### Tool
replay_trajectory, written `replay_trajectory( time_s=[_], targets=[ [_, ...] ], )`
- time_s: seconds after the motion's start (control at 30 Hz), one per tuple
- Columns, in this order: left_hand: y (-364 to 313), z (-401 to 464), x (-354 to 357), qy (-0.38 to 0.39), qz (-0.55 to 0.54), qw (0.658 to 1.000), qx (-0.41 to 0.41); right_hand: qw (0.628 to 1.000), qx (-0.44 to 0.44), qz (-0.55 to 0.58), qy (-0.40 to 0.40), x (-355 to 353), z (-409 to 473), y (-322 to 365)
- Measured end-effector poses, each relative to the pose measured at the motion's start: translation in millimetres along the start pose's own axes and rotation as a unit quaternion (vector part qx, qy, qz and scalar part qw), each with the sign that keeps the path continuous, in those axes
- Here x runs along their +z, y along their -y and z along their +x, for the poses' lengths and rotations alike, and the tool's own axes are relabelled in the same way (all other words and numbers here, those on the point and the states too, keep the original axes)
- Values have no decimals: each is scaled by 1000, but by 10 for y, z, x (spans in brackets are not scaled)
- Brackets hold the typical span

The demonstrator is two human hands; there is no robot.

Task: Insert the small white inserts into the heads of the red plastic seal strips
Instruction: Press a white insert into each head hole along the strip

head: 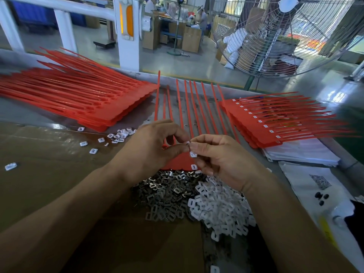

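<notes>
— Where are the hands just now?

— Both over the middle of the counter [49, 174]. The left hand [151, 148] has its fingers curled, thumb and forefinger pinched on a small white insert [187, 142]. The right hand [218, 160] meets it fingertip to fingertip and pinches another insert [193, 154] just below.

— And the red strips?

— One row of red strips [189, 107] lies under the hands, heads toward the person, tails fanned away. An unfilled stack [78, 99] lies to the left, a filled stack [275, 123] to the right.

— How will the bits handle?

— I judge the inserts light, hard and slick, easy to drop; best pinched by the edges, slot clear. The strips look thin and bendy, so steady the flat head, not the tail. The supply pile [220, 209] lies beside the right wrist.
</notes>
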State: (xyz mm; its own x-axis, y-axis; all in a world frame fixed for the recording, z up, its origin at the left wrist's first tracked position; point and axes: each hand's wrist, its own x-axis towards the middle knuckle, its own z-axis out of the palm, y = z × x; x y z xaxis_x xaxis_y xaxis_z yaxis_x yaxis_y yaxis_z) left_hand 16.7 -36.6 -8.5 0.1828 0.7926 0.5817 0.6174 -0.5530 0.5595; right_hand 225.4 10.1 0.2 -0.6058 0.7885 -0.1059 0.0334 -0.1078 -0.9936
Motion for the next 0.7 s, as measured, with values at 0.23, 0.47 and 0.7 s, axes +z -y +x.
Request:
replay_trajectory(
  time_s=[0.23, 0.47, 0.7],
  targets=[
    [32, 17, -123, -9, 58, 998, -20, 998, -31, -34, -50, -39, 31, -24],
    [327, 34, -459, 55, 131, 975, -170, 986, -42, -86, -133, -116, 15, -38],
    [307, 16, -417, 101, 121, 969, -188, 979, -47, -118, -157, -67, 10, -32]
  ],
)
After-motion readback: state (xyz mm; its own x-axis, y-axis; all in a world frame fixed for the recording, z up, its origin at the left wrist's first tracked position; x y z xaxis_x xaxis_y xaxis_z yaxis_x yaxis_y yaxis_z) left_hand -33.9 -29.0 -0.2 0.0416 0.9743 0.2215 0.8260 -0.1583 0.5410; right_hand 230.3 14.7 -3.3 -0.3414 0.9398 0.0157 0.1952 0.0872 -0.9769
